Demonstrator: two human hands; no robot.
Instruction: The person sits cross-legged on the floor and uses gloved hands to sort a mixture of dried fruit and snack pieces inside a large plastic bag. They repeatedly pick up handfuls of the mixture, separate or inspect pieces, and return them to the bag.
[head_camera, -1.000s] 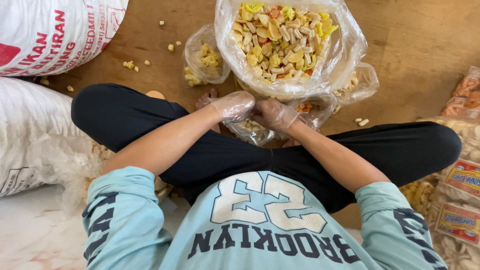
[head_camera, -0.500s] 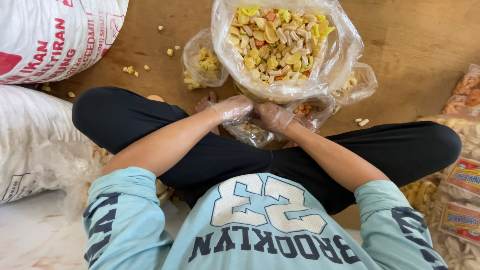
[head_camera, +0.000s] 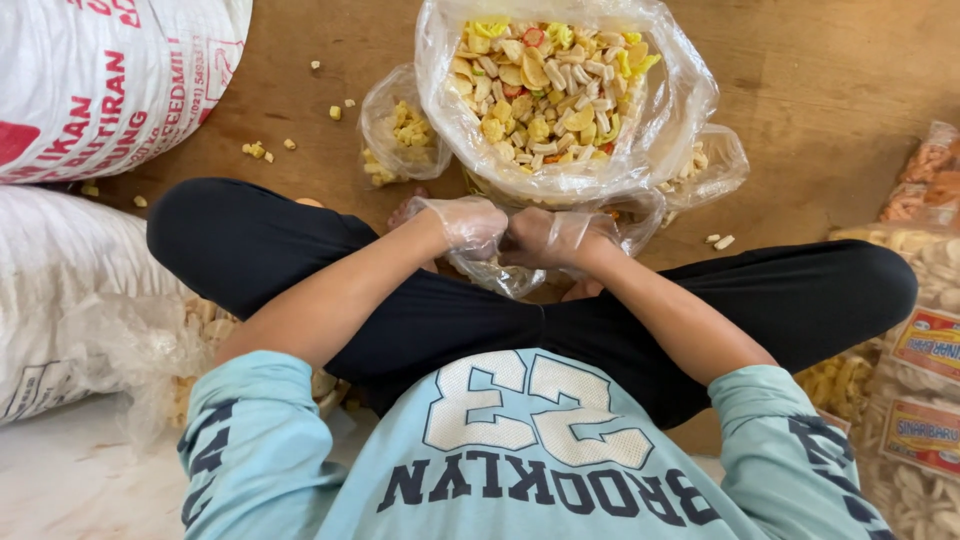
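Where crinkly plastic bunches: gloved hands (head_camera: 515, 235), small clear bag (head_camera: 500, 272).

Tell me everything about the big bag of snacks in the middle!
The big bag is clear, crinkly thin plastic, standing open at the top on the brown floor. It is full of mixed crackers: yellow, cream and a few red or green pieces, tubes and flat chips. Smaller bags flank it, and the gloved left hand and right hand work just below it.

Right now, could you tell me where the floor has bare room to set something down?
Bare wooden floor lies right of the big snack bag. Crumbs dot the strip between the white sack and the small bag. It is crowded around both gloved hands, left hand and right hand.
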